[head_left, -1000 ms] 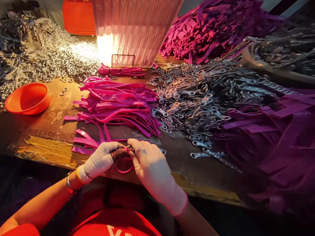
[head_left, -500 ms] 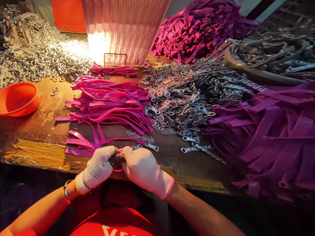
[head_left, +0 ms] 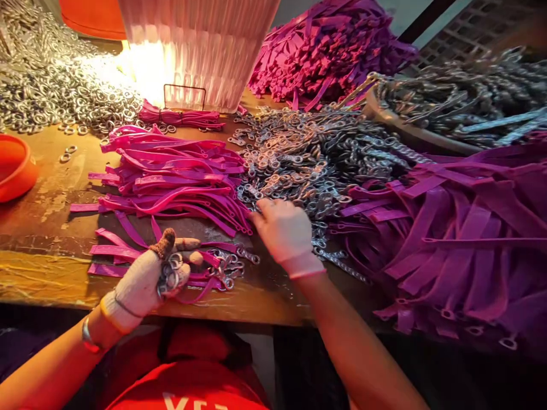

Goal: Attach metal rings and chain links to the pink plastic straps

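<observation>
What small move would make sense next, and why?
Probably the right hand picking one piece from the looped metal pile: its fingertips are at the near edge, while the left hand cradles metal rings. Whether the right fingers hold anything, I can't tell.

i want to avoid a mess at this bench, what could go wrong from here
The metal rings sit in the half-open left hand and could spill. The pile of metal links beside the right hand is jumbled, so several might snag together. Pink straps near the table's front edge might get dragged off.
</observation>
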